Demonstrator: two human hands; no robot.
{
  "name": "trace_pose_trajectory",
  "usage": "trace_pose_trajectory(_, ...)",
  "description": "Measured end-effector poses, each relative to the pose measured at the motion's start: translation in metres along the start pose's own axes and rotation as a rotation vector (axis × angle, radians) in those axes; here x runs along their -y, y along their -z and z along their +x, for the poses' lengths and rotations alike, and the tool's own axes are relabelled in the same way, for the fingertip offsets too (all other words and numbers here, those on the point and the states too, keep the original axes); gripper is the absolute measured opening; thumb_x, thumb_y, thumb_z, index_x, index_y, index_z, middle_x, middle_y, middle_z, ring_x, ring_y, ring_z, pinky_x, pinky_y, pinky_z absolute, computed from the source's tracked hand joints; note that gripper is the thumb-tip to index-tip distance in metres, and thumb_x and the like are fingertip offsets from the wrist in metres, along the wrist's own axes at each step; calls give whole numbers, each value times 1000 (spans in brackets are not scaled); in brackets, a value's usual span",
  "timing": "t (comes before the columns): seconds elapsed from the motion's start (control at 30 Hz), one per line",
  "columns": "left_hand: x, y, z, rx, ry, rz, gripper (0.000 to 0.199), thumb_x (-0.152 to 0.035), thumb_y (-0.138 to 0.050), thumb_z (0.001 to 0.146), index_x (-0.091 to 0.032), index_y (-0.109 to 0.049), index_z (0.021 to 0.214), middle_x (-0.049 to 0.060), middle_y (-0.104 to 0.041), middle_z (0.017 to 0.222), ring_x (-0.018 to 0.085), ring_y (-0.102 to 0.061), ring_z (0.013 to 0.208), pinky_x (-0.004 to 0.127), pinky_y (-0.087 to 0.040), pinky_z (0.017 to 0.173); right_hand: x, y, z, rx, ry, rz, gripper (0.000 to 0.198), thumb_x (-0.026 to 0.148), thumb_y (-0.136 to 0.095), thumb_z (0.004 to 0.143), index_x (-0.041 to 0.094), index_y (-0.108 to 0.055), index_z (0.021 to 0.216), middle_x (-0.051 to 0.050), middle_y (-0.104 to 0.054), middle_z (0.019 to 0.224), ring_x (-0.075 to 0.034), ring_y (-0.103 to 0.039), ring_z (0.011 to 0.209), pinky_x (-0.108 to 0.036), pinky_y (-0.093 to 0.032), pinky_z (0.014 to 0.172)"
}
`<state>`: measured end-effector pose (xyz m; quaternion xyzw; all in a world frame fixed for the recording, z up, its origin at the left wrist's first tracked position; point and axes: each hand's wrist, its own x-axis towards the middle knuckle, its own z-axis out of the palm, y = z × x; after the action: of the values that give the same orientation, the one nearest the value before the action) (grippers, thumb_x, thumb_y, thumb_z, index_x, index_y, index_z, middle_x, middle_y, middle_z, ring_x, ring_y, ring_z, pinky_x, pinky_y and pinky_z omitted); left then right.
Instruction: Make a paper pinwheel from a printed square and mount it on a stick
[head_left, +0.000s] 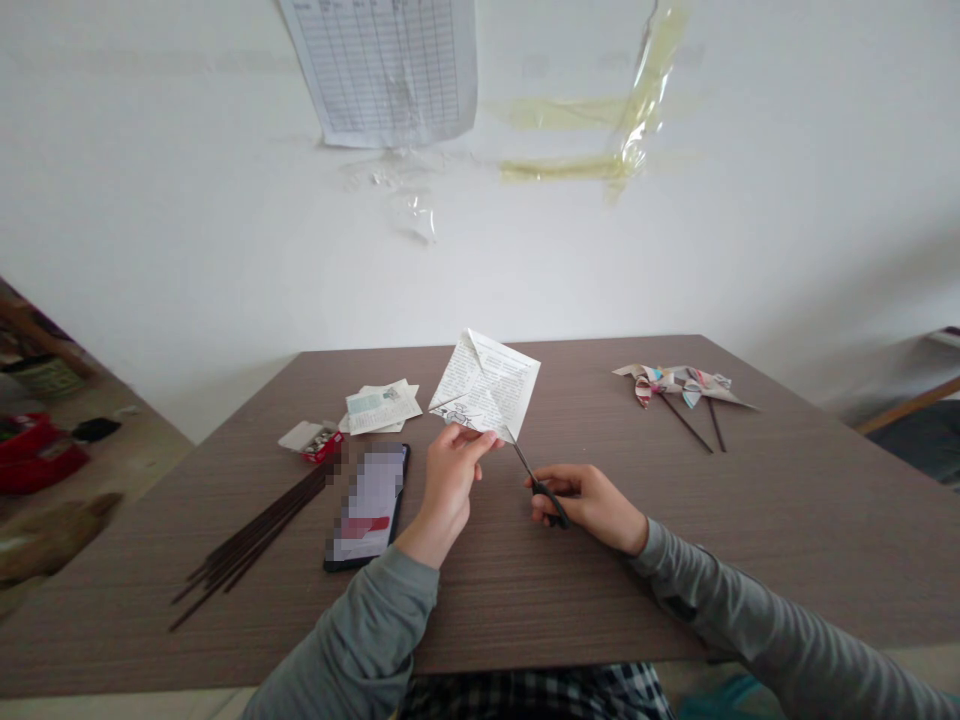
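Note:
My left hand point(450, 485) pinches the lower edge of a square sheet of printed paper point(491, 380), raised above the table. Slits run in from its corners toward the middle, and crease lines show. My right hand point(589, 500) is closed around the handles of black-handled scissors point(551, 500). Their blades reach up to the paper's lower right corner, at a slit there. How far apart the blades stand is too small to tell.
On the brown table point(480, 600) lie a phone point(367, 510), dark thin sticks point(259, 530), an opened small red-and-white box point(315, 440) and stacked paper pieces point(382, 408). Two paper pinwheels point(682, 385) on sticks lie at the right. A white wall point(480, 270) stands behind.

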<state>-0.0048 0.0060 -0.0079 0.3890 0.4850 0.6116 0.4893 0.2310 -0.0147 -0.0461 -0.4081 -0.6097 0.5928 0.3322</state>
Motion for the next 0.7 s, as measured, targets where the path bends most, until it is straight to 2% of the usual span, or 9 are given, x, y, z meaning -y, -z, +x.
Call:
trace_pose_trajectory(0.1, 1, 0, 0, -1, -2, -3, 40, -44, -109, 61, -24, -79, 77, 9, -91, 84, 31, -93, 87, 25, -36, 52, 2, -1, -1, -8, 3, 2, 82, 90, -113, 81, 20, -95, 120, -11, -92, 90, -29, -84, 81, -45, -72, 85)
trace_pose_trajectory(0.4, -2, -2, -2, -5, 2, -9, 38, -43, -108, 61, -24, -79, 77, 9, -91, 84, 31, -94, 88, 25, -37, 52, 2, 1, 0, -2, 15, -26, 84, 88, -112, 82, 17, -95, 124, -8, -92, 87, -26, -83, 79, -43, -73, 86)
trace_pose_trajectory(0.7, -2, 0, -2, 4, 7, 1, 36, -40, -108, 65, -24, -80, 80, 9, -92, 88, 31, -94, 90, 25, -36, 54, 6, -1, -3, -19, 22, -30, 78, 88, -113, 82, 21, -95, 118, -11, -91, 86, -31, -85, 80, -47, -75, 87)
